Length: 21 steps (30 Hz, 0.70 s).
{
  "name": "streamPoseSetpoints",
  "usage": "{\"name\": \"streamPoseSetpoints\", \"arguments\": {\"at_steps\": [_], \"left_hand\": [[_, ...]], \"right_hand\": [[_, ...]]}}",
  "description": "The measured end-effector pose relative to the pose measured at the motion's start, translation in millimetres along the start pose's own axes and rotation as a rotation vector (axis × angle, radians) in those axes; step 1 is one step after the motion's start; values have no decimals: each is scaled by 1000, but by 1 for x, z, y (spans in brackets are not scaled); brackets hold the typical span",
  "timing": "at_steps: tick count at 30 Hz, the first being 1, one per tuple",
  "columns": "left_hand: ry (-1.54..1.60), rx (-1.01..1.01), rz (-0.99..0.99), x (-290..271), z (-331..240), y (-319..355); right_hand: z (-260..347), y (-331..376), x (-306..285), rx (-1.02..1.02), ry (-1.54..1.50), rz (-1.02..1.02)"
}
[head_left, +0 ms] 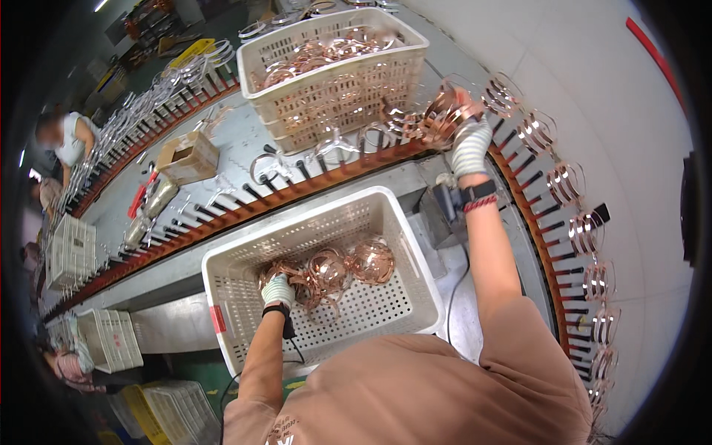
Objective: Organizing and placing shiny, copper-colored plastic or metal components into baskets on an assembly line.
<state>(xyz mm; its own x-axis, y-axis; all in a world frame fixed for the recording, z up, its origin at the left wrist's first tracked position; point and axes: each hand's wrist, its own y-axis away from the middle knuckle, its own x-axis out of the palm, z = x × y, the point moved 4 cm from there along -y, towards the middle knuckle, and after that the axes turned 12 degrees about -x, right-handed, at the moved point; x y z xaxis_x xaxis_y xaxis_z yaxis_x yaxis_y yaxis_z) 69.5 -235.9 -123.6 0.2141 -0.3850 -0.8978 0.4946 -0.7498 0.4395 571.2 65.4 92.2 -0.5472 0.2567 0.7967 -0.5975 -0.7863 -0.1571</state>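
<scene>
My right hand [470, 145], in a striped knit glove, reaches forward past the rail. Its fingers are closed around a bunch of shiny copper-coloured metal bands [442, 119], slightly blurred. My left hand [278, 290], gloved the same way, is down inside the near white plastic basket [415, 293]. It is closed on a copper-coloured band bundle [276, 268] at the basket's left, its fingertips partly hidden. Beside that bundle lie a round cluster of copper-coloured bands [328, 270] and another cluster [372, 262].
A rust-brown rail [335, 175] with black pegs curves around me; banded rings [535, 132] hang along its right side. Beyond it stand a white crate of copper-coloured pieces [337, 111] and a cardboard box [188, 157]. Another person [73, 139] works at far left. A cable [459, 285] hangs near my right arm.
</scene>
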Motion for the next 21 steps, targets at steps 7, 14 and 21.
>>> {"name": "streamPoseSetpoints", "arguments": {"at_steps": [7, 14, 21], "left_hand": [[-366, 312, -44, -24, -38, 30], [-274, 489, 169, -124, -93, 47], [1375, 399, 639, -233, -164, 43]], "right_hand": [[9, -53, 25, 190, 1100, 317], [-54, -60, 39, -146, 2145, 1061], [72, 8, 89, -646, 1277, 600]]}}
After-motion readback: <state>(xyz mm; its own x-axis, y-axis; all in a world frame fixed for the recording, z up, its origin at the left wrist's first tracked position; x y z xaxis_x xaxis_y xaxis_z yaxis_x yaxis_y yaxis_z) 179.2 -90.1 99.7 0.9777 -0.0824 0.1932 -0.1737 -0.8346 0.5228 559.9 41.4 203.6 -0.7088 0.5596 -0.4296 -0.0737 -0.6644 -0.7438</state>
